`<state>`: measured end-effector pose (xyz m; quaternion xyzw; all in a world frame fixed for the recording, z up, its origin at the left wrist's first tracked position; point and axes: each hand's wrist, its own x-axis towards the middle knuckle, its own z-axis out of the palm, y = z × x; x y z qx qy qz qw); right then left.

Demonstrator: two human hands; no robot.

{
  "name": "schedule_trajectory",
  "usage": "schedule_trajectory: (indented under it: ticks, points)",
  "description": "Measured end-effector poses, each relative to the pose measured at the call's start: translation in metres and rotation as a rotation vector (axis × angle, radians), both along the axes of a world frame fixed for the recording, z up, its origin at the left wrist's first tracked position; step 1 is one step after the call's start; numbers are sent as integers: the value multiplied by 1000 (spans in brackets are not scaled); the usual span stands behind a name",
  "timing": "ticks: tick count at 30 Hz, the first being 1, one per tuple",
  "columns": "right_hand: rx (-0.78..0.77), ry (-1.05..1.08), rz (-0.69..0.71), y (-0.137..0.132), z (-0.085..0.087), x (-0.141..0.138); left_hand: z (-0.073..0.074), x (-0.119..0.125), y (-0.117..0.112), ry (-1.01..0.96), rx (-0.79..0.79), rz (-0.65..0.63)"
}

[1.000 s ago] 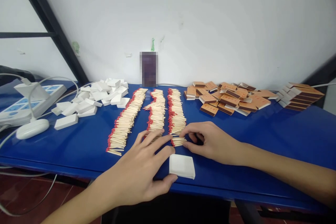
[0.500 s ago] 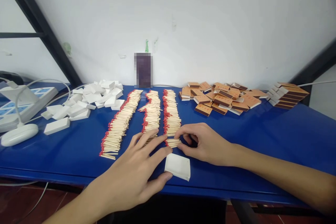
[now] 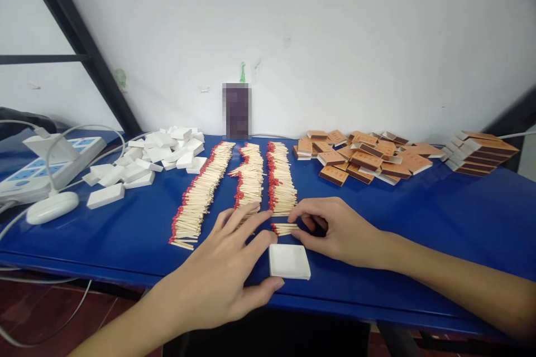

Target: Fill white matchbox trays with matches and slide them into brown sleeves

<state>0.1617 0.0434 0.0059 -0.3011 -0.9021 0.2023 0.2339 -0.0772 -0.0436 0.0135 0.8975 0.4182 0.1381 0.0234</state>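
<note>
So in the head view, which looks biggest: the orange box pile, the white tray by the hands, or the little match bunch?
1. orange box pile
2. white tray, though being nearest the camera makes it look bigger
3. little match bunch

Three match rows lie side by side on the table, running front to back. Left of the rows: a tray pile, then a power strip. Right of the rows: a sleeve heap, then stacked boxes. Before the rows: a match bundle, then a single tray. The left hand lies before the rows, beside the tray; the right hand touches the bundle.
</note>
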Motion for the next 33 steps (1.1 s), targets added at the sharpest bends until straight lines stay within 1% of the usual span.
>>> schedule_trajectory:
  ticks: [9, 17, 22, 33]
  points:
    - [36, 3, 14, 0, -1, 0, 2, 0, 1, 1, -16, -3]
    - [45, -29, -23, -1, -1, 0, 2, 1, 0, -14, -1, -16]
    - [17, -39, -18, 0, 1, -1, 4, 1, 0, -34, 18, -27]
    - [8, -34, -23, 0, 1, -1, 5, 0, 0, -29, -22, -23]
